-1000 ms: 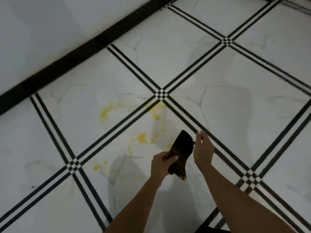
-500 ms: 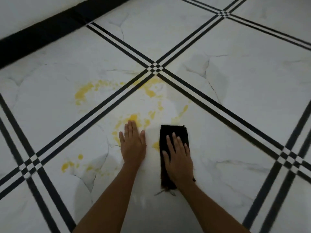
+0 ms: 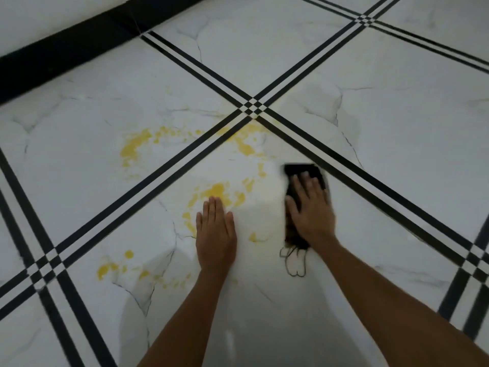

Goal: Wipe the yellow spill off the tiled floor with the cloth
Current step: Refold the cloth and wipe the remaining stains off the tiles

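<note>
We see a white marble-look floor (image 3: 397, 144) crossed by double black lines, with a black skirting strip (image 3: 66, 56) across the upper left of the frame. The yellow spill (image 3: 214, 192) lies scattered mid-frame, patches reaching left and lower left. The cloth (image 3: 301, 172), dark and folded, sits right of centre, loose threads trailing below it. Our right hand (image 3: 309, 210) presses flat on the cloth, fingers spread, gripping nothing. Our left hand (image 3: 215, 234) lies flat on bare tile, fingers together, at the spill's lower edge.
</note>
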